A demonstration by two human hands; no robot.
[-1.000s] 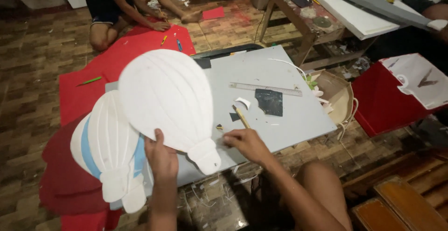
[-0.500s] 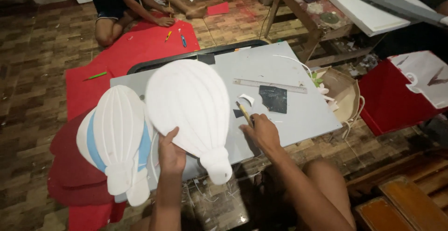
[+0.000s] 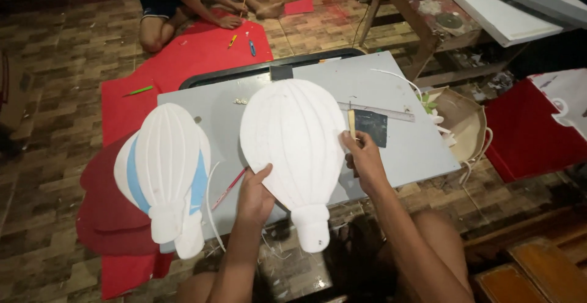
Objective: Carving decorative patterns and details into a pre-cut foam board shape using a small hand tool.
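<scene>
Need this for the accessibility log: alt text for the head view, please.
Left hand holds a white balloon-shaped foam cutout over a grey board, while the right hand holds a thin stick at its edge. A similar stack of cutouts lies left; another person sits on red sheet beyond.

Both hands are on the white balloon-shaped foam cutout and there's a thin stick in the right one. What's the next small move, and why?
Probably bring the thin wooden stick in the right hand down along the right edge of the white balloon-shaped foam cutout. The left hand already steadies its lower left edge, and the stick's tip sits right at the rim, above the grey board.
</scene>
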